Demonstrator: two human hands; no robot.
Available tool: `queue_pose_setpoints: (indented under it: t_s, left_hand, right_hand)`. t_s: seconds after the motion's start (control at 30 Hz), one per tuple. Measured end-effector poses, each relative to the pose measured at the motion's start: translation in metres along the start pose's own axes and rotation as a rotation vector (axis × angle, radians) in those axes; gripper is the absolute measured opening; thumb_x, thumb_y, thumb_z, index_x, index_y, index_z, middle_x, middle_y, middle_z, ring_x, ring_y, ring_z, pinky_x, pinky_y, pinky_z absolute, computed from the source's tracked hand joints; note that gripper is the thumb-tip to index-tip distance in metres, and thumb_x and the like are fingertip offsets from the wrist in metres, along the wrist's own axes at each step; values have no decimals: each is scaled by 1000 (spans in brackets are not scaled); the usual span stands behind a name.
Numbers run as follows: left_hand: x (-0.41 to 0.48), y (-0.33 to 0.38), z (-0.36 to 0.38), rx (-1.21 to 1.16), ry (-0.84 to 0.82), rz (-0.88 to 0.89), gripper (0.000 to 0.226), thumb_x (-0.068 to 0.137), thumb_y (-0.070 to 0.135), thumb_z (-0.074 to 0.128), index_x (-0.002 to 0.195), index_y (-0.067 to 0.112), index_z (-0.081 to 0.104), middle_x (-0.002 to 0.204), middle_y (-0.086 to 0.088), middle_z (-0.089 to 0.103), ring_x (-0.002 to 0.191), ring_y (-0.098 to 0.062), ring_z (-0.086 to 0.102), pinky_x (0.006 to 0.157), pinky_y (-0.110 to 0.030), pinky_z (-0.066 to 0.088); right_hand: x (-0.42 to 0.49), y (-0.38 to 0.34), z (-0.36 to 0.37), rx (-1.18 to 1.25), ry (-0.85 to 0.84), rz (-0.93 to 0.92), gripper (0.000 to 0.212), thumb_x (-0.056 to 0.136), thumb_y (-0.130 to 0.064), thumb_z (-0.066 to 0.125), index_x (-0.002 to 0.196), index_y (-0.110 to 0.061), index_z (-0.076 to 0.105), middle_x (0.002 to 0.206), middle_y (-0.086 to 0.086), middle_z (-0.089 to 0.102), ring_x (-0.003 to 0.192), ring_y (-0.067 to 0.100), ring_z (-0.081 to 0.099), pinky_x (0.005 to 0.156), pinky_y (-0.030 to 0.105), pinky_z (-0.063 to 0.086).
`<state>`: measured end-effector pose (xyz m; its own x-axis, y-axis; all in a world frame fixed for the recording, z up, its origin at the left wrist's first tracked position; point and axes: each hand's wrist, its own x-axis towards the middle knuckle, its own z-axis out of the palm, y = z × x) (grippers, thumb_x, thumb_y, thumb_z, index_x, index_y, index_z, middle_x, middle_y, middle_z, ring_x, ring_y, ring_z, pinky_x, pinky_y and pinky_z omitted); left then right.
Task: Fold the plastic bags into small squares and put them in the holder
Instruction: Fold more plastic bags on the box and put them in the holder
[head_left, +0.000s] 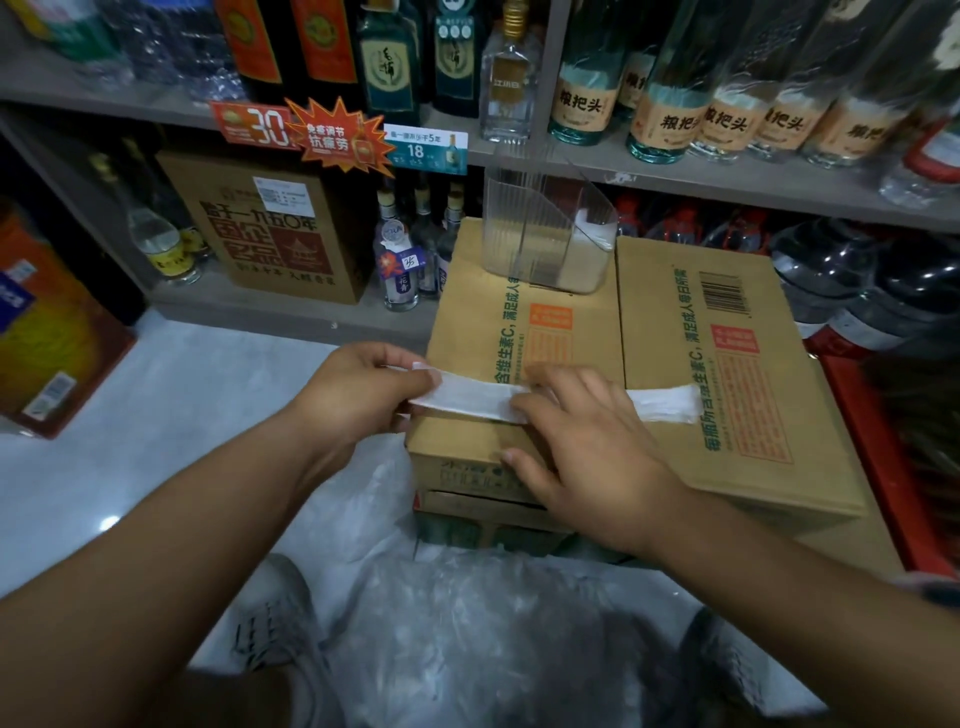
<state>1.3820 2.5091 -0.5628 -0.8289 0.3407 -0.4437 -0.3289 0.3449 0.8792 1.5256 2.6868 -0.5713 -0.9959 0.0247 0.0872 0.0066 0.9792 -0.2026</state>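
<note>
Bag, folded to narrow strip, lies across front of box; flat top serves as folding surface. Left hand pinches left end, likely to keep strip taut. Right hand lies flat on middle, fingers straight, pinning layers. Holder stands at box's far edge, nothing between. Loose bags heaped below. Bottles crowd shelf behind holder.

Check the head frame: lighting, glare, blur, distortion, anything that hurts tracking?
Head view: dim overall, with one glare spot on the floor. Head view: wide-angle distortion bows the shelf. Head view: the right hand is slightly smeared at the fingertips and the bag pile at the bottom is soft, but the strip reads clearly.
</note>
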Motion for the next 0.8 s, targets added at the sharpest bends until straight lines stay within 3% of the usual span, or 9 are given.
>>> queue_pose_setpoints:
  t_s: [0.17,0.3,0.37,0.43,0.5,0.6,0.7,0.8]
  left_hand:
    - [-11,9,6,-343,-191,-145,24,94,6,67,117,3,62,81,-13,68,59,-10,68,54,-21,57]
    - [-25,19,13,-506,-348,-103,30,80,9,72,109,8,63,85,-11,71,71,-16,72,66,-26,62]
    - [-30,20,16,-423,-399,33,42,71,18,80,110,15,65,90,-4,71,81,-14,71,75,-26,62]
    - [-26,16,16,-170,-376,230,71,62,23,95,125,26,62,110,0,69,99,-11,69,86,-27,58]
    - [-22,10,19,33,-396,360,89,57,29,95,136,33,55,128,3,66,120,-10,62,102,-35,52]
    - [-18,-2,31,156,-437,428,78,73,15,90,140,24,52,124,2,70,120,-5,62,106,-36,46]
    - [-15,-13,44,235,-425,467,56,81,5,83,131,13,58,103,-5,72,99,-4,66,93,-25,50]
    - [-10,-17,50,299,-405,469,36,83,12,82,116,14,66,96,-10,69,86,-10,60,87,-34,52]
  right_hand:
    - [6,-7,10,119,166,37,31,86,-35,74,111,-18,67,107,1,56,103,22,53,75,39,54]
    - [6,-5,7,204,291,22,9,88,-14,73,96,-15,68,94,2,57,89,26,59,65,43,55]
    - [5,-2,1,278,307,44,4,91,-13,68,95,-15,67,93,-1,58,86,20,58,69,40,53]
    - [3,1,-5,435,295,128,3,94,-14,64,94,-16,64,92,-5,61,84,13,58,72,37,51]
    - [0,3,-7,668,245,281,3,97,-17,60,95,-18,62,91,-4,66,80,12,62,70,38,53]
    - [-2,-2,-11,1107,179,522,3,101,-14,56,102,-13,59,102,10,69,89,27,71,72,51,62]
    - [-3,-3,-14,1345,154,618,10,103,-8,51,112,-7,57,107,15,71,89,27,74,61,36,62]
    - [-4,2,-13,1365,97,672,14,103,-9,52,117,-9,56,109,15,71,90,27,75,60,33,61]
